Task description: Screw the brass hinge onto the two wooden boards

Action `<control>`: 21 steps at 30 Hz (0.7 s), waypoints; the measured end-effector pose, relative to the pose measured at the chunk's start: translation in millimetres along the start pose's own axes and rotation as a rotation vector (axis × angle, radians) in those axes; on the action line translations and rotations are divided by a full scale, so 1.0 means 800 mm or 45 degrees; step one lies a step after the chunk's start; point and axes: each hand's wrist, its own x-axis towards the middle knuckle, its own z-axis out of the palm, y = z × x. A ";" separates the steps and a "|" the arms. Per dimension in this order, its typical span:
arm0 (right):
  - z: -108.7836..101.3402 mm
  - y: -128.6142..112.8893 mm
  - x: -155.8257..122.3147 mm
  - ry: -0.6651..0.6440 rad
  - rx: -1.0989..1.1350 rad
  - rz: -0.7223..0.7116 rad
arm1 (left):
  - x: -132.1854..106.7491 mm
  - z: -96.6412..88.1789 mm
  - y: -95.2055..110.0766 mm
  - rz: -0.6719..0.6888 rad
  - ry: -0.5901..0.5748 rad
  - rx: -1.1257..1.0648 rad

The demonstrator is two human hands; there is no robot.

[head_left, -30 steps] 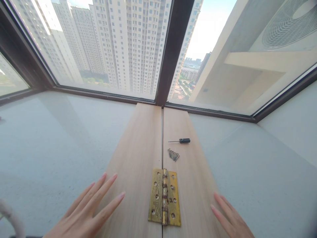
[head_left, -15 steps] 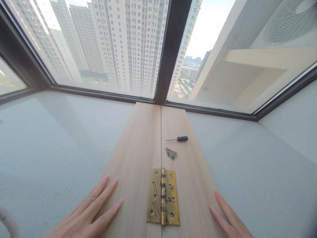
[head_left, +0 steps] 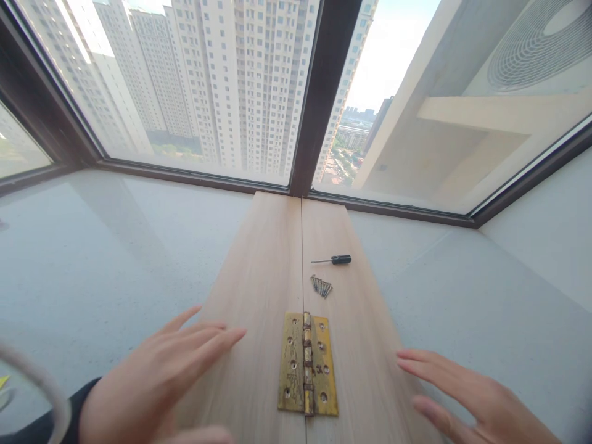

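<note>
One brass hinge (head_left: 308, 364) lies flat across the seam of the two boards (head_left: 259, 265) — stiff, thin, probably light; I'd pinch it at the outer edges. Left hand (head_left: 157, 382) and right hand (head_left: 467, 394) hover either side — spread, empty. Screws (head_left: 320, 286) and screwdriver (head_left: 333, 259) lie beyond.

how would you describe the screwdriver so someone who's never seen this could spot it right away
Two pale wooden boards lie side by side on the grey sill, running out from the dark window post. On the right board, beyond the brass hinge and a little pile of screws, lies the screwdriver. It alone has a black handle, its thin shaft pointing left.
</note>
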 end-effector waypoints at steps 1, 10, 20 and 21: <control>-0.016 -0.004 0.026 -0.036 0.054 0.026 | 0.024 -0.003 -0.003 -0.057 0.027 -0.034; -0.025 0.005 0.255 0.080 0.180 0.028 | 0.174 0.032 -0.049 -0.438 -0.055 -0.337; -0.008 0.017 0.237 0.249 0.283 0.246 | 0.185 0.029 -0.054 -0.451 -0.291 -0.164; -0.007 0.012 0.236 0.260 0.266 0.249 | 0.186 0.030 -0.054 -0.455 -0.287 -0.168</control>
